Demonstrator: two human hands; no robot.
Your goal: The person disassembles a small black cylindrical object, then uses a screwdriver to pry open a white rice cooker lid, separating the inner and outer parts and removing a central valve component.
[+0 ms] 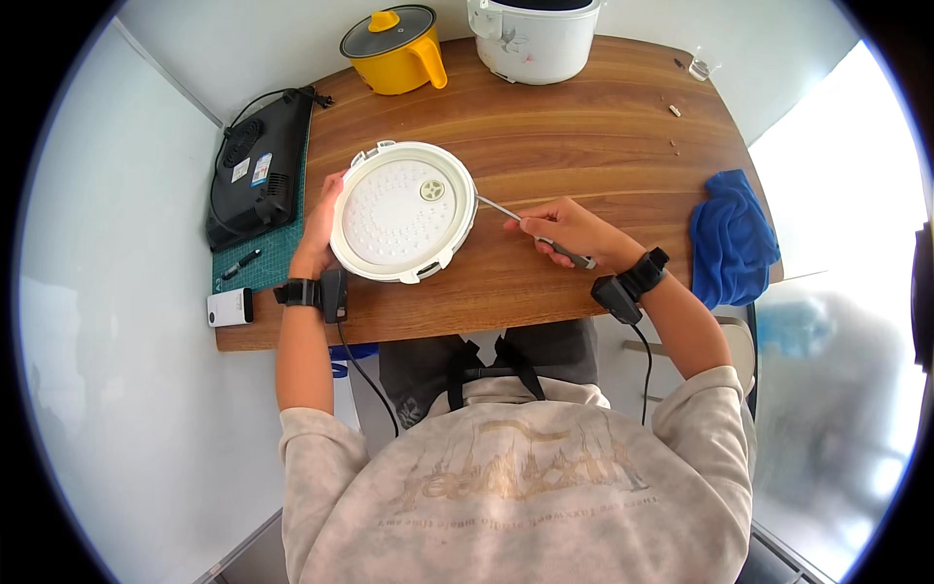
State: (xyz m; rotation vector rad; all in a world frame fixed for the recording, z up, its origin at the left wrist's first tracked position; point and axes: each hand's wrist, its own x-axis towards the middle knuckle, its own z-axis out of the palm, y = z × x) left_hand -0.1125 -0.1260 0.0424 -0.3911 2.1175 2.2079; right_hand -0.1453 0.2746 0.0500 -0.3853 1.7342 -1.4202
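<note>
My left hand [319, 226] grips the left edge of a round white rice cooker lid [389, 219]. The lid's dimpled inner face is turned up, with a small round vent near its upper right and clips along the rim. In my right hand [572, 232] is a screwdriver [499, 205] with a grey handle. Its thin metal shaft points left, and the tip meets the lid's right rim. Whether the tip sits in a gap there, I cannot tell. The fingers of my left hand under the lid are hidden.
A white rice cooker body [535, 44] and a yellow lidded pot [394, 58] stand at the back. To the left, a black appliance [255, 170] lies on a green mat [282, 253], near a marker [240, 264] and white power bank [230, 308]. A blue cloth [732, 238] hangs at the right edge.
</note>
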